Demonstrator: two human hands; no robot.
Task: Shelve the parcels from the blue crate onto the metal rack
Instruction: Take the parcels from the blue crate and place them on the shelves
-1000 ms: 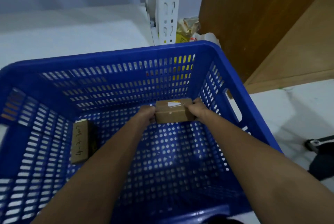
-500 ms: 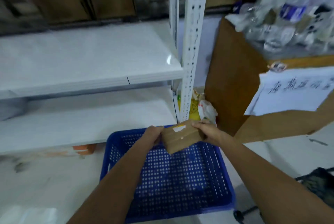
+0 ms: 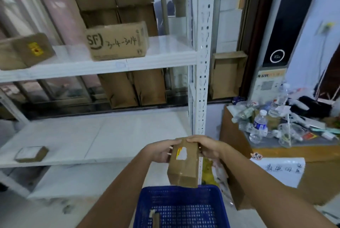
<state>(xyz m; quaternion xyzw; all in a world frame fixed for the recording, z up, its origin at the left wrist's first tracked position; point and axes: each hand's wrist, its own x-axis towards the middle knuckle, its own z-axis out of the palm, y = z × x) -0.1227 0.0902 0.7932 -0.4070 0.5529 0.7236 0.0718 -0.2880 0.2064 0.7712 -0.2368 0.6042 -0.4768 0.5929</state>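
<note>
A small brown cardboard parcel [image 3: 184, 165] with a white label hangs tilted above the blue crate [image 3: 181, 207]. My left hand [image 3: 160, 151] grips its upper left side and my right hand [image 3: 206, 147] grips its top right. One more small parcel [image 3: 154, 218] lies in the crate at its left. The white metal rack [image 3: 201, 62] stands just ahead; its middle shelf [image 3: 103, 141] carries a small flat parcel [image 3: 31, 154] at the left, and the upper shelf holds a large SF box [image 3: 117, 42] and another brown box [image 3: 24, 51].
To the right stands a wooden counter [image 3: 237, 141] cluttered with plastic bottles [image 3: 259, 126] and a paper sign [image 3: 281, 170]. Flattened cartons [image 3: 132, 90] lean behind the rack. A bottom shelf [image 3: 88, 180] lies left of the crate.
Both hands lifted the parcel out of the crate and up to chest height, turning it on end. My view rose from the crate to the rack shelves.
</note>
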